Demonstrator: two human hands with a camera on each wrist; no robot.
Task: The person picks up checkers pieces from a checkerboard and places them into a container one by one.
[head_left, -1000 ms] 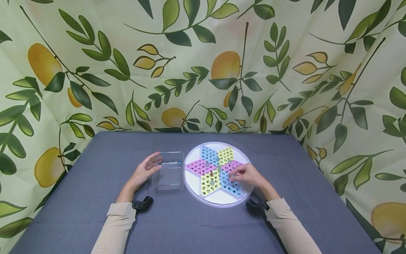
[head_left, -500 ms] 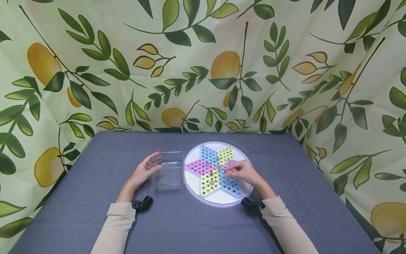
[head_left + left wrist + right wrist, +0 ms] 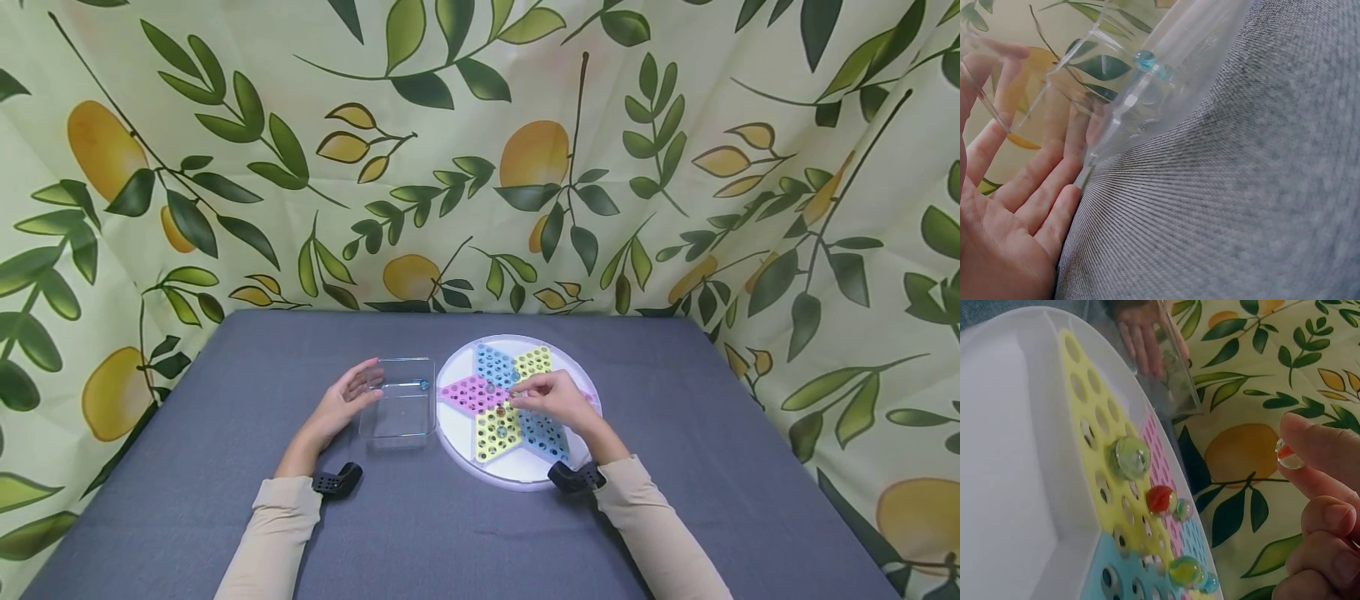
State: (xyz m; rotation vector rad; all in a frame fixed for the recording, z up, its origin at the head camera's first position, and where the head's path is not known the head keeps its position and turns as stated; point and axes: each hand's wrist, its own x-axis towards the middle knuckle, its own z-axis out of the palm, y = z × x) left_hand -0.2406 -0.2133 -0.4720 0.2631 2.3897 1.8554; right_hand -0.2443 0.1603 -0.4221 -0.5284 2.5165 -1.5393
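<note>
Over the centre of a round white Chinese checkers board (image 3: 459,462), my right hand (image 3: 553,398) pinches a clear marble (image 3: 1289,455) with a red-orange swirl between thumb and index finger. The other fingers curl in below. On the board's coloured star sit several marbles, among them a pale green marble (image 3: 1132,457), a red marble (image 3: 1161,500) and a yellow-green marble (image 3: 1186,571). My left hand (image 3: 341,408) rests at the left side of a clear plastic box (image 3: 397,437), fingers mostly straight. Inside the box lies a blue marble (image 3: 1145,59).
The box stands just left of the board, close to its rim. Grey cloth (image 3: 420,542) covers the table. A curtain (image 3: 465,192) printed with leaves and fruit hangs behind and along the sides. Each wrist wears a black camera (image 3: 576,477).
My right hand has moved left and slightly away from me, from the right-hand blue section to the board's centre. The left hand and box have stayed in place.
</note>
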